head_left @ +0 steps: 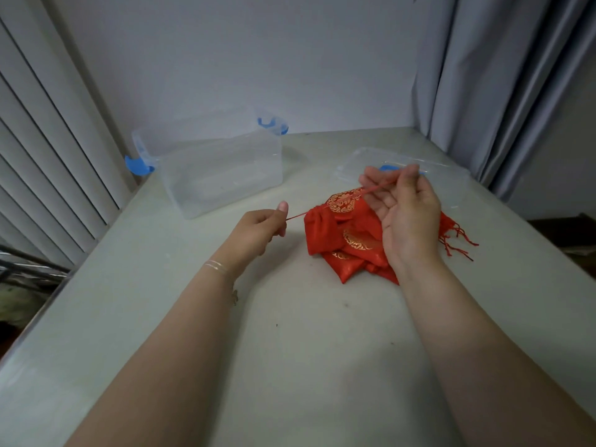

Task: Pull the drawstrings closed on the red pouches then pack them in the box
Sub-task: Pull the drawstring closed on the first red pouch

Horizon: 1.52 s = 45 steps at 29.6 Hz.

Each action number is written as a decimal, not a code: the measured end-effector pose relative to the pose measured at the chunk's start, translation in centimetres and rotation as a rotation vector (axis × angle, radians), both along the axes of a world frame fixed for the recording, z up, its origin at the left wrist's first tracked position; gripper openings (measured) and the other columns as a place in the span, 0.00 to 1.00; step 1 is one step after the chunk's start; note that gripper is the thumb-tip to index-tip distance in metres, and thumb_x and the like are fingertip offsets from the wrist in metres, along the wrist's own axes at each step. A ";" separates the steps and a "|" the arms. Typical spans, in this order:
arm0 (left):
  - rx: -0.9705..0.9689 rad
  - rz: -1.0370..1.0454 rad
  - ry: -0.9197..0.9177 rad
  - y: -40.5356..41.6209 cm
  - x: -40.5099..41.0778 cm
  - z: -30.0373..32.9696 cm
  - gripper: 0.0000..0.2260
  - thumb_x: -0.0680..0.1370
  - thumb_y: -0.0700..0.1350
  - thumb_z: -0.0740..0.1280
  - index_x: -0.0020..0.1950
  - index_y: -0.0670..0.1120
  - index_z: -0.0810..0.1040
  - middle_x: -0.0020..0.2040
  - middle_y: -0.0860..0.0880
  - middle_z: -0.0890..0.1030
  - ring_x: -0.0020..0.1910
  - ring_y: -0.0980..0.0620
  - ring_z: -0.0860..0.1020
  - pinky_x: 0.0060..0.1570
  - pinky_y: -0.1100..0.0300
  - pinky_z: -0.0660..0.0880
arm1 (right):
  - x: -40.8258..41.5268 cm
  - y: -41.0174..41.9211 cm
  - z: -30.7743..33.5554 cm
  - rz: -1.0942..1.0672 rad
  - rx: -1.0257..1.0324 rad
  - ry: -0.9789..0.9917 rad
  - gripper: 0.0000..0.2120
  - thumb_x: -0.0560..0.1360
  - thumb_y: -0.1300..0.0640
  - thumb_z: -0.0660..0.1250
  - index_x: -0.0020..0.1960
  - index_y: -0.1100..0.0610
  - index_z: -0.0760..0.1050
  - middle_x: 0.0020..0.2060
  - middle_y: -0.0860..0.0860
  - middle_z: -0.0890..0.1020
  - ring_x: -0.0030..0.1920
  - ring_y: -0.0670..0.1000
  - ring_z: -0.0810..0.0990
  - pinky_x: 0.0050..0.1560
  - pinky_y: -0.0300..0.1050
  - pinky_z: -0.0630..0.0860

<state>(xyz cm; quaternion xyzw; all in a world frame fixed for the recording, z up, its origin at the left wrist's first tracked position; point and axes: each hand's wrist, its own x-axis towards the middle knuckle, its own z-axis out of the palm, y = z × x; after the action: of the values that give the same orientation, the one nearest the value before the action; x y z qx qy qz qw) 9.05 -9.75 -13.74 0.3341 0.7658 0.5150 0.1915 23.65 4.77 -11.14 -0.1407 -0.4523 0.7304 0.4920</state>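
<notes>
The left hand (262, 224), just left of centre frame, pinches one red drawstring (296, 216) between thumb and curled fingers; the right hand (404, 208), right of centre, pinches the opposite drawstring (377, 188) between thumb tip and forefinger, palm turned up toward the camera and the other fingers loosely spread. Both cords run taut to the gathered mouth of the top pouch (325, 227), which looks nearly cinched.

What could go wrong, as I judge it: the pouch lies on the pile (358, 253) of other red pouches with no hand on the cloth, so a harder pull may lift or drag it across the table (290, 350) rather than close it further; the thin cord may slip from the right hand's light fingertip pinch; uneven pull could slide the pouch toward one hand and leave the mouth bunched on one side; the loose tassels (458, 243) at the right edge of the pile could tangle with a trailing cord.

Pose: both forearms enter from the bottom of the frame and converge on the pile; the left wrist is knuckles-up and carries thin bracelets (216, 266); the right wrist is rolled outward and held above the pile.

Further out, the clear box (222, 169) stands open in the upper left with blue latches and no pouch visible inside; its lid (361, 161) lies flat beyond the right hand, near the curtain (503, 75).
</notes>
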 end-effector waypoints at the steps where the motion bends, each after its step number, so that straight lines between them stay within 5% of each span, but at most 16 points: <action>1: 0.021 -0.040 -0.054 0.0 0.0 0.0 0.21 0.81 0.56 0.59 0.32 0.46 0.72 0.28 0.56 0.68 0.30 0.55 0.62 0.30 0.62 0.59 | 0.1 0.0 0.2 0.048 -0.057 0.063 0.17 0.82 0.49 0.52 0.42 0.58 0.70 0.39 0.55 0.85 0.46 0.55 0.85 0.47 0.46 0.80; 5: 0.096 -0.140 -0.278 -0.1 -0.4 0.0 0.17 0.81 0.51 0.61 0.33 0.47 0.71 0.29 0.54 0.64 0.29 0.55 0.60 0.27 0.65 0.57 | 0.0 -0.2 0.6 0.157 -0.179 0.166 0.17 0.82 0.48 0.51 0.41 0.56 0.68 0.23 0.49 0.69 0.27 0.47 0.72 0.38 0.45 0.79; 8: 0.257 -0.186 -0.473 -0.3 -0.6 0.1 0.14 0.78 0.51 0.63 0.34 0.48 0.75 0.30 0.53 0.64 0.29 0.56 0.61 0.26 0.65 0.55 | -0.5 -0.5 0.2 0.133 0.017 -0.029 0.16 0.82 0.52 0.54 0.39 0.57 0.69 0.23 0.45 0.63 0.24 0.43 0.61 0.25 0.36 0.64; 13: 0.445 -0.323 -0.639 -0.4 -0.2 0.7 0.13 0.76 0.54 0.66 0.34 0.50 0.79 0.29 0.55 0.67 0.26 0.59 0.61 0.23 0.68 0.54 | -1.3 -2.7 -0.7 0.165 0.619 -0.462 0.03 0.76 0.59 0.67 0.44 0.54 0.79 0.29 0.51 0.78 0.29 0.41 0.71 0.32 0.32 0.68; 15: 0.445 -0.380 -0.649 -0.5 0.1 1.1 0.12 0.69 0.56 0.72 0.34 0.49 0.80 0.26 0.55 0.67 0.23 0.61 0.61 0.21 0.69 0.55 | -1.7 -3.2 -1.4 0.264 0.684 -0.534 0.03 0.73 0.56 0.71 0.45 0.49 0.80 0.30 0.52 0.73 0.31 0.45 0.70 0.35 0.39 0.68; 19: 0.398 -0.313 -0.592 -0.2 0.9 1.5 0.15 0.73 0.53 0.62 0.31 0.48 0.80 0.21 0.54 0.65 0.19 0.58 0.64 0.19 0.69 0.60 | -1.8 -3.5 -2.2 0.329 0.720 -0.619 0.02 0.73 0.57 0.71 0.43 0.56 0.81 0.26 0.50 0.75 0.29 0.44 0.73 0.37 0.41 0.70; 24: 0.510 -0.282 -0.428 0.4 0.5 0.9 0.17 0.61 0.63 0.76 0.38 0.51 0.80 0.35 0.54 0.76 0.36 0.57 0.74 0.35 0.66 0.70 | -1.3 -3.3 -2.0 0.382 0.617 -0.554 0.05 0.79 0.60 0.63 0.46 0.59 0.77 0.27 0.52 0.79 0.26 0.41 0.73 0.33 0.34 0.69; 29: 0.338 -0.421 -0.361 0.5 1.6 0.8 0.10 0.72 0.38 0.71 0.50 0.41 0.73 0.36 0.50 0.79 0.33 0.52 0.77 0.39 0.62 0.75 | -1.3 -3.7 -1.4 0.449 0.377 -0.473 0.10 0.80 0.63 0.59 0.42 0.57 0.73 0.27 0.55 0.78 0.18 0.42 0.62 0.20 0.32 0.59; 39: 0.165 -0.383 -0.438 0.6 2.3 0.9 0.08 0.68 0.41 0.70 0.46 0.44 0.77 0.40 0.46 0.80 0.38 0.53 0.78 0.42 0.64 0.75 | -1.0 -3.2 -1.2 0.478 0.188 -0.448 0.12 0.80 0.58 0.59 0.39 0.57 0.73 0.21 0.45 0.62 0.21 0.42 0.55 0.20 0.33 0.54; 45: 0.317 -0.383 -0.584 0.3 2.8 1.5 0.02 0.72 0.39 0.65 0.42 0.43 0.77 0.39 0.49 0.81 0.34 0.56 0.79 0.37 0.65 0.76 | -1.0 -2.6 -1.3 0.531 0.013 -0.368 0.11 0.75 0.52 0.66 0.36 0.54 0.74 0.22 0.46 0.59 0.21 0.43 0.53 0.20 0.33 0.49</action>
<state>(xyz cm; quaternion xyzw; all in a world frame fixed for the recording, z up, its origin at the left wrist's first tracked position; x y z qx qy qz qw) 11.81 -9.42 -12.29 0.3360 0.5135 0.6555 0.4402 22.61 2.12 -12.42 -0.1443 -0.5593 0.7927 0.1949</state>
